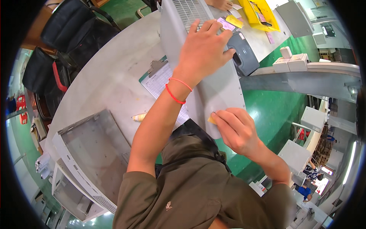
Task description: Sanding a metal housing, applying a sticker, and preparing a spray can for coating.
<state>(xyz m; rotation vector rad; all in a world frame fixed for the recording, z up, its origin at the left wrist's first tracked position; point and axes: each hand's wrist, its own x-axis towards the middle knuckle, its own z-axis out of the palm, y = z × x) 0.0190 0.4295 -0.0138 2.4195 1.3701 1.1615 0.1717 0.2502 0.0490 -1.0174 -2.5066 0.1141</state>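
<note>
A grey metal casing (225, 89) with a slotted vent section (192, 13) stands in front of me on the table. My left hand (204, 47) reaches over it, fingers spread near the vent's edge, holding nothing that I can see. Two red bands circle that wrist. Lower right, my right hand (238, 131) pinches a small yellow piece (212, 120) beside the casing's near end. The piece is mostly covered by the fingers, so its kind cannot be told. Under my left arm lies a clipboard (155, 74) with a printed sheet.
On the round-edged table (103, 89) lies a yellowish roll (139, 117). Open metal housings (95, 149) sit at the left. Beyond the casing are a dark grey device (246, 53), a yellow bin (263, 17) and another person's hand (221, 4). Black chairs (76, 30) stand far left.
</note>
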